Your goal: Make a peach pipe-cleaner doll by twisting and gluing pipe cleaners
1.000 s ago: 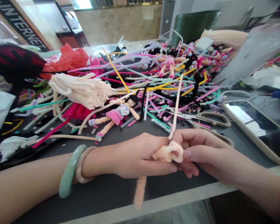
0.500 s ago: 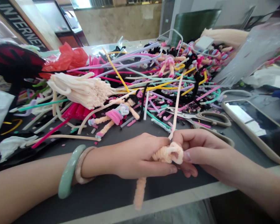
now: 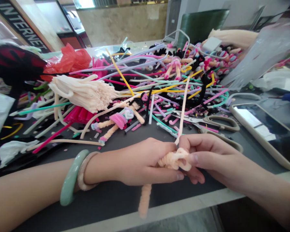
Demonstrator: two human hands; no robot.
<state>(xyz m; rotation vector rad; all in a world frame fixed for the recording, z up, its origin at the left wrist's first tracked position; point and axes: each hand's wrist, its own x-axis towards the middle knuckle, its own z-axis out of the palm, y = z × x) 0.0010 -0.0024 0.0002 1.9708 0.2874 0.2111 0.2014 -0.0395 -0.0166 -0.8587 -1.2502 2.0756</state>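
Note:
A peach pipe-cleaner figure [image 3: 169, 160], coiled and looped, is held between my two hands above the table's front edge. My left hand [image 3: 145, 161] is closed around its coiled body, and one wrapped limb hangs below the palm. With thumb and fingers, my right hand [image 3: 207, 158] pinches the loop at the figure's right end. A straight peach stem [image 3: 184, 108] rises from between the hands. Beyond them lies a finished pipe-cleaner doll [image 3: 119, 120] in a pink and lilac dress. Some of the right fingers are hidden behind the figure.
Scissors [image 3: 207, 121] lie behind my right hand, with a phone [image 3: 268, 132] to their right. A bundle of cream pipe cleaners [image 3: 83, 93] rests at the left. Loose coloured stems, more small dolls [image 3: 175, 66] and a red plastic bag [image 3: 67, 61] crowd the back.
My right thumb has shifted slightly left and up onto the loop, which now looks more pressed. My left hand and the things on the table stay in place.

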